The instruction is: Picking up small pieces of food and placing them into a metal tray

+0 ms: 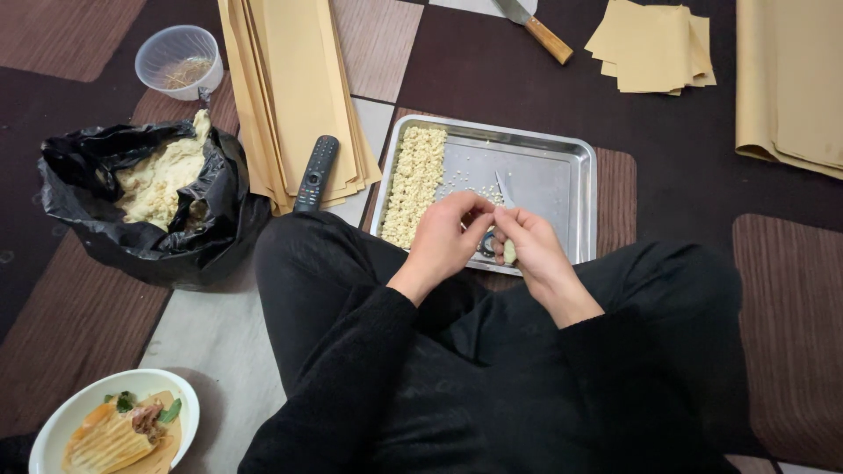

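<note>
I sit cross-legged on the floor with a metal tray (562, 180) in front of my knees. Rows of small pale dough pieces (415, 183) fill the tray's left side, and several loose ones lie in its middle. My left hand (448, 235) and my right hand (529, 248) meet over the tray's near edge. The right hand grips a small pale piece of dough (509, 252), and a thin blade tip (503, 187) sticks up behind it. My left fingers pinch at the same spot; what they hold is hidden.
A black bag of pale dough (158, 189) sits at the left, a plastic cup (178, 60) behind it. A stack of tan sheets (294, 88) carries a remote control (315, 171). A knife (544, 35), cut squares (654, 48), another tan sheet (790, 79) and a bowl of food (114, 430) lie around.
</note>
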